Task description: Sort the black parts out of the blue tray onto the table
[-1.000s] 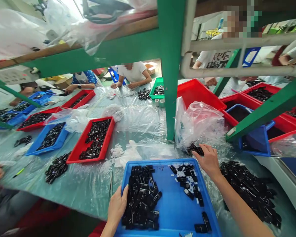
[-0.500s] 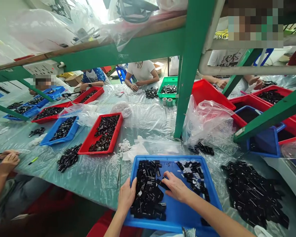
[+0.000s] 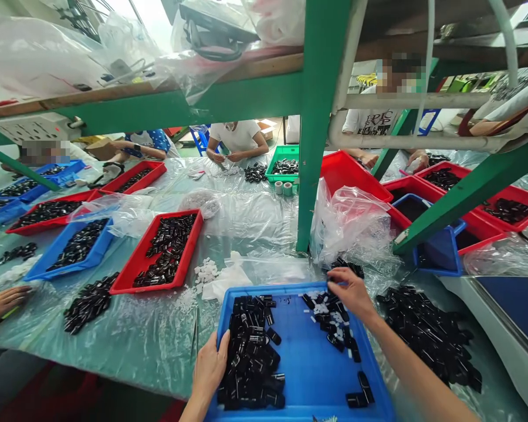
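A blue tray (image 3: 310, 375) sits right in front of me. It holds a heap of small black parts (image 3: 250, 357) on its left side, and a looser scatter of black and white parts (image 3: 334, 322) on its right. My left hand (image 3: 210, 368) lies over the tray's left rim, thumb inside against the heap, and grips the rim. My right hand (image 3: 351, 291) is at the far right corner, its fingers curled and pinched together over the scatter. What it pinches is hidden. A small clump of black parts (image 3: 348, 268) lies just beyond it.
A big pile of black parts (image 3: 426, 334) lies right of the tray. A green post (image 3: 310, 176) and a crumpled plastic bag (image 3: 352, 225) stand behind. Red and blue trays of parts (image 3: 158, 252) are at left. Another person's hand (image 3: 2, 302) rests at the left edge. Several people sit opposite.
My right hand went from the small clump beyond the tray to the tray's middle, then back to the far right corner. My left hand stayed on the left rim.
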A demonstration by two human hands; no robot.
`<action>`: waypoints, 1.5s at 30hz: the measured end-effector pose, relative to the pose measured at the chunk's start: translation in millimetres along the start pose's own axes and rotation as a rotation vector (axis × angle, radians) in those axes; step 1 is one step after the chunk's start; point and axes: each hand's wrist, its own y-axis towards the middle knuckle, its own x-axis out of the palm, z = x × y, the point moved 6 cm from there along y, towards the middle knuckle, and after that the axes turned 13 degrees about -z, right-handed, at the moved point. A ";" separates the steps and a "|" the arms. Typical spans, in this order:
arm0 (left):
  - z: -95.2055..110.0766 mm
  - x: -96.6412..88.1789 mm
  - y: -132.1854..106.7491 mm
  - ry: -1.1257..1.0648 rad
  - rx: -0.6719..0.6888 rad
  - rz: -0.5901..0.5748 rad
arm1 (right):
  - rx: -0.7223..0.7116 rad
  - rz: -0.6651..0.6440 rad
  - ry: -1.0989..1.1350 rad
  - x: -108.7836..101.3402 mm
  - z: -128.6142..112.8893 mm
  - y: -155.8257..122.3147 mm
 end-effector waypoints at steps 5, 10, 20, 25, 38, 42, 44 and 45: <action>2.4 0.6 -3.9 0.022 -0.022 -0.004 | 0.153 0.151 -0.113 -44.7 50.4 40.6; 4.3 0.9 -8.1 0.045 -0.012 0.002 | 0.102 0.133 -0.225 -33.8 34.4 35.7; 3.9 1.8 -10.8 0.086 -0.034 0.015 | -0.346 -0.783 -0.479 152.4 -53.7 -48.3; 3.7 1.6 -12.8 0.073 -0.020 0.009 | -0.347 -0.805 -0.709 181.7 -47.5 -53.6; 8.2 -1.4 -10.8 0.090 -0.030 0.001 | -0.417 -0.705 -0.685 174.3 -52.1 -54.6; 8.4 -2.2 -11.2 0.073 -0.022 0.016 | -0.438 -0.768 -0.721 181.7 -55.0 -55.2; 7.7 -1.7 -10.1 0.073 -0.022 0.010 | -0.419 -0.748 -0.728 187.0 -52.2 -57.4; 7.3 -1.6 -9.5 0.077 -0.026 0.007 | -0.408 -0.735 -0.727 190.1 -50.2 -58.6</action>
